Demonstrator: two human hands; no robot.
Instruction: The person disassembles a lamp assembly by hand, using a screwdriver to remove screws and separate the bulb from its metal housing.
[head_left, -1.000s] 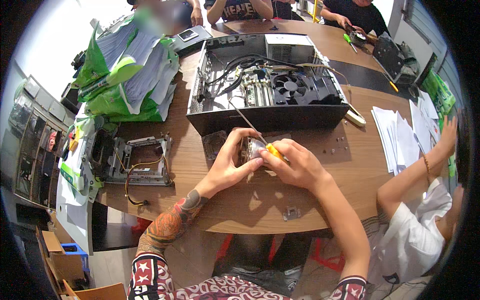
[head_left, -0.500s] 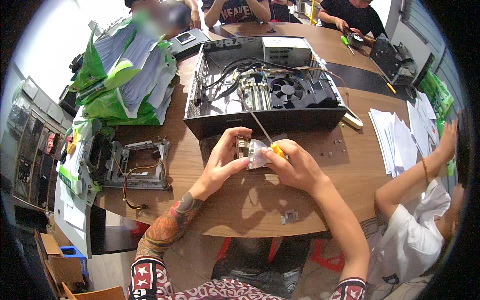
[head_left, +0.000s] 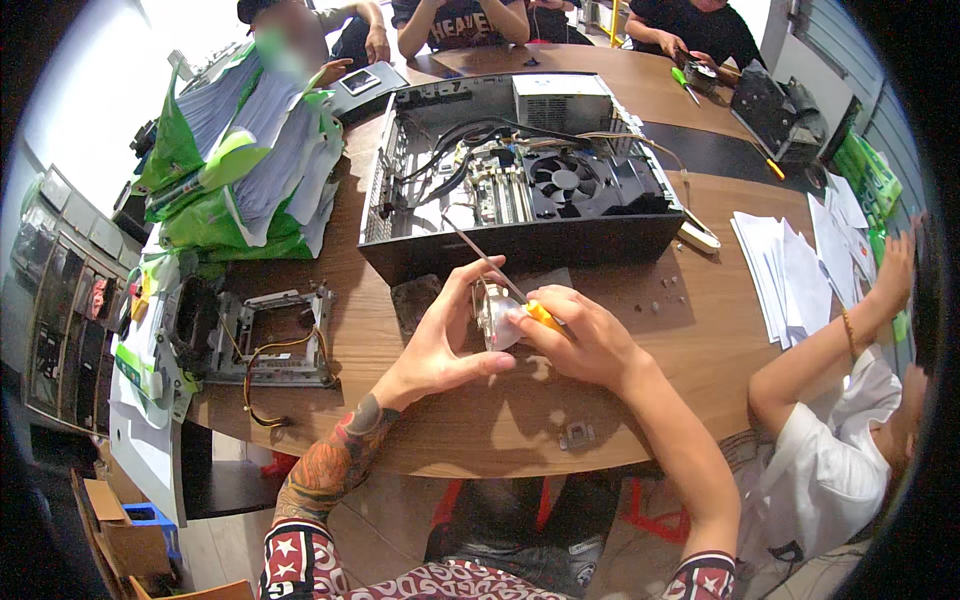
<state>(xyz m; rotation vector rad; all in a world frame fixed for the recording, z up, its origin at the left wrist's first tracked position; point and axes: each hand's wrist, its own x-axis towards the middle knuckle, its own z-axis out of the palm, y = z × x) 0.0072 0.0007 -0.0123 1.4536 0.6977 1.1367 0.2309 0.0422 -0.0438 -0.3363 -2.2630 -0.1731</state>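
My left hand [head_left: 440,335] grips a small clear-framed fan [head_left: 495,312] from its left side, holding it just above the wooden table [head_left: 480,440]. My right hand [head_left: 585,335] holds a screwdriver [head_left: 500,275] by its yellow handle; the thin shaft slants up and left toward the open black computer case [head_left: 520,190]. Both hands meet around the fan, just in front of the case's near wall.
A metal drive bracket with wires [head_left: 265,340] lies at the left. Green bags of papers [head_left: 240,160] stand at the back left. Loose screws [head_left: 655,295] and white sheets [head_left: 790,270] lie at the right, where a seated person's arm [head_left: 830,350] reaches. A small metal part [head_left: 577,435] sits near the front edge.
My left hand has opened wider around the fan, and both hands with the fan have shifted slightly toward the case. The screwdriver keeps its slant.
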